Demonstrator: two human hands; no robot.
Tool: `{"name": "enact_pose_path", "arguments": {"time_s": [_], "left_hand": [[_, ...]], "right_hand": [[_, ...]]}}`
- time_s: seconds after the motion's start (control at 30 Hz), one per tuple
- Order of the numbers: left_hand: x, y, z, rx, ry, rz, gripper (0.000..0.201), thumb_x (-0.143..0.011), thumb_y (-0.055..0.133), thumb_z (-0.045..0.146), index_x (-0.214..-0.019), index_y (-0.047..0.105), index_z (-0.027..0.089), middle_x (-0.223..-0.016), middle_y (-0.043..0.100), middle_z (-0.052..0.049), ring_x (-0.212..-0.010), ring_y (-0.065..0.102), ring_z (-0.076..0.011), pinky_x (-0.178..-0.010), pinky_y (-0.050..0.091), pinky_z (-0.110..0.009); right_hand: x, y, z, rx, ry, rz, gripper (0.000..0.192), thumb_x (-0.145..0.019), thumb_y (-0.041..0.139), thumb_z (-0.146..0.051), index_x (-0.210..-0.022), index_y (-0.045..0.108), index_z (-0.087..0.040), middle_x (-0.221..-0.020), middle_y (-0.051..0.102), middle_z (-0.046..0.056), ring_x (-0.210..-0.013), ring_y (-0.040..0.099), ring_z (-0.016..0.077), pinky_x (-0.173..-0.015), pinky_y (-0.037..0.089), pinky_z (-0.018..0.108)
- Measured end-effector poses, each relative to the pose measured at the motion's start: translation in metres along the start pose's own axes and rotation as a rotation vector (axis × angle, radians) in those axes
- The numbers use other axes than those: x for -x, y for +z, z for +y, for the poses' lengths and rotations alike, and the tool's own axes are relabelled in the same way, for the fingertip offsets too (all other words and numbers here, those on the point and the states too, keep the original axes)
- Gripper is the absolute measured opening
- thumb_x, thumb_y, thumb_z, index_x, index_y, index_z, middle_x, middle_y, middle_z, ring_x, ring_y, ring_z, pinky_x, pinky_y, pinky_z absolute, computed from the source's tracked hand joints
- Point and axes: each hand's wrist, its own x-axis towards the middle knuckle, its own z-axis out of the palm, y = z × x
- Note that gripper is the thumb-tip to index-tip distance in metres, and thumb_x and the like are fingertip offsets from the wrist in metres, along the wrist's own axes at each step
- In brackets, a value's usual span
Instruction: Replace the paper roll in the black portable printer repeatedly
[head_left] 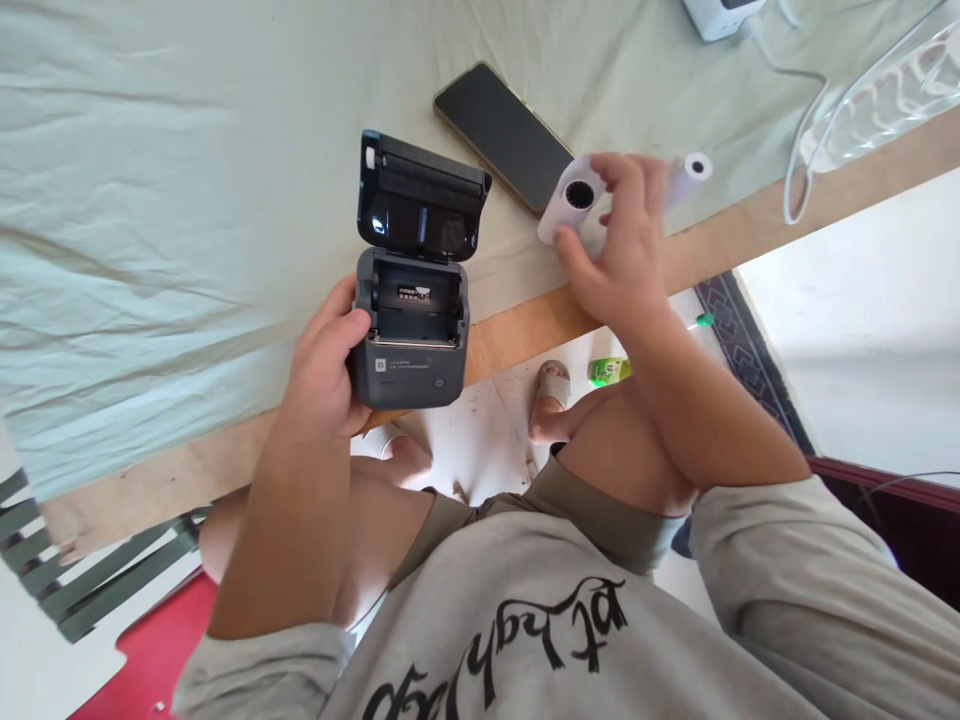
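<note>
My left hand (328,355) is wrapped round the side of a dark grey label printer (409,375) near the table edge. The printer's lid (424,195) stands raised, and its paper compartment holds no roll. Between the thumb and fingers of my right hand (619,225) is a white paper roll (559,210) with a dark core facing left. Just beyond that hand lies a second, narrower white roll (697,166), partly hidden by my fingers. A black smartphone (506,135) rests face up behind the paper roll.
A pale green cloth (187,180) covers the bed-like surface, with a wooden edge (525,330) in front. At the far right are a white device (721,15), a white cable (795,180) and clear plastic packaging (885,95). A green package (609,371) lies on the floor.
</note>
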Motion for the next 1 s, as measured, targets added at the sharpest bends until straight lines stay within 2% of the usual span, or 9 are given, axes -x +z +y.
{"name": "enact_pose_path", "arguments": {"time_s": [0.1,0.27,0.37,0.47,0.53,0.63,0.77,0.87,1.0], "left_hand": [[0.001,0.005,0.001,-0.011,0.044,0.098,0.034,-0.081,0.064,0.035,-0.112,0.067,0.022,-0.096,0.075,-0.002,-0.080,0.067,-0.0214,-0.065,0.050,-0.034],[0.002,0.004,-0.001,0.013,0.050,0.054,0.032,-0.082,0.067,0.036,-0.111,0.068,0.023,-0.093,0.075,-0.001,-0.080,0.070,-0.0209,-0.068,0.053,-0.033],[0.002,-0.001,-0.002,0.015,0.042,0.029,0.033,-0.084,0.067,0.037,-0.114,0.067,0.023,-0.095,0.074,-0.002,-0.084,0.072,-0.0216,-0.072,0.055,-0.033],[0.003,-0.002,-0.002,0.028,0.017,0.013,0.032,-0.085,0.067,0.035,-0.114,0.066,0.023,-0.097,0.073,-0.003,-0.087,0.073,-0.0225,-0.074,0.056,-0.033],[0.003,-0.002,-0.001,0.039,0.019,0.005,0.030,-0.086,0.066,0.035,-0.113,0.067,0.023,-0.098,0.073,-0.003,-0.086,0.072,-0.0217,-0.071,0.056,-0.031],[0.002,0.000,0.000,0.052,0.037,0.003,0.030,-0.086,0.065,0.034,-0.113,0.069,0.022,-0.099,0.074,-0.003,-0.083,0.071,-0.0192,-0.065,0.054,-0.028],[0.002,0.001,-0.002,0.050,0.057,0.008,0.027,-0.086,0.064,0.034,-0.110,0.071,0.023,-0.094,0.075,-0.001,-0.074,0.068,-0.0165,-0.060,0.052,-0.027],[0.002,0.002,-0.002,0.036,0.073,0.018,0.025,-0.087,0.063,0.033,-0.108,0.072,0.023,-0.092,0.075,-0.001,-0.075,0.067,-0.0169,-0.061,0.050,-0.028],[0.001,0.000,-0.003,0.020,0.089,0.015,0.025,-0.086,0.063,0.034,-0.107,0.072,0.023,-0.092,0.075,-0.001,-0.081,0.068,-0.0187,-0.066,0.051,-0.030]], "right_hand": [[-0.007,0.016,-0.005,0.121,0.104,0.024,0.043,-0.080,0.070,-0.029,-0.120,0.055,-0.023,-0.115,0.050,0.014,-0.114,0.044,0.0287,-0.106,0.039,0.055],[-0.014,0.021,0.004,0.208,0.213,-0.040,0.026,-0.083,0.071,-0.039,-0.103,0.063,-0.025,-0.105,0.056,0.012,-0.108,0.044,0.0323,-0.101,0.030,0.061],[-0.012,0.018,0.007,0.194,0.104,0.032,0.028,-0.084,0.068,-0.045,-0.102,0.064,-0.024,-0.099,0.059,0.013,-0.102,0.048,0.0319,-0.098,0.033,0.058],[-0.005,0.014,-0.003,0.132,-0.116,0.217,0.031,-0.092,0.055,-0.051,-0.104,0.061,-0.024,-0.097,0.058,0.012,-0.096,0.051,0.0291,-0.093,0.039,0.054],[0.002,0.015,-0.014,-0.005,-0.252,0.234,0.033,-0.092,0.054,-0.053,-0.110,0.056,-0.026,-0.097,0.057,0.009,-0.093,0.054,0.0260,-0.088,0.044,0.049],[0.012,0.023,-0.027,-0.391,-0.220,0.095,0.051,-0.086,0.063,-0.060,-0.124,0.043,-0.032,-0.098,0.056,0.003,-0.087,0.059,0.0210,-0.077,0.052,0.041],[0.018,0.031,-0.029,-0.844,0.201,-0.234,0.052,-0.088,0.055,-0.064,-0.126,0.035,-0.036,-0.113,0.059,0.003,-0.088,0.065,0.0180,-0.067,0.058,0.035],[0.018,0.029,-0.024,-0.992,0.382,-0.448,0.048,-0.090,0.050,-0.060,-0.128,0.035,-0.034,-0.127,0.056,0.005,-0.097,0.066,0.0181,-0.070,0.061,0.036],[0.016,0.023,-0.031,-1.036,0.418,-0.485,0.055,-0.085,0.059,-0.063,-0.126,0.036,-0.035,-0.122,0.058,0.002,-0.103,0.063,0.0179,-0.078,0.061,0.037]]}}
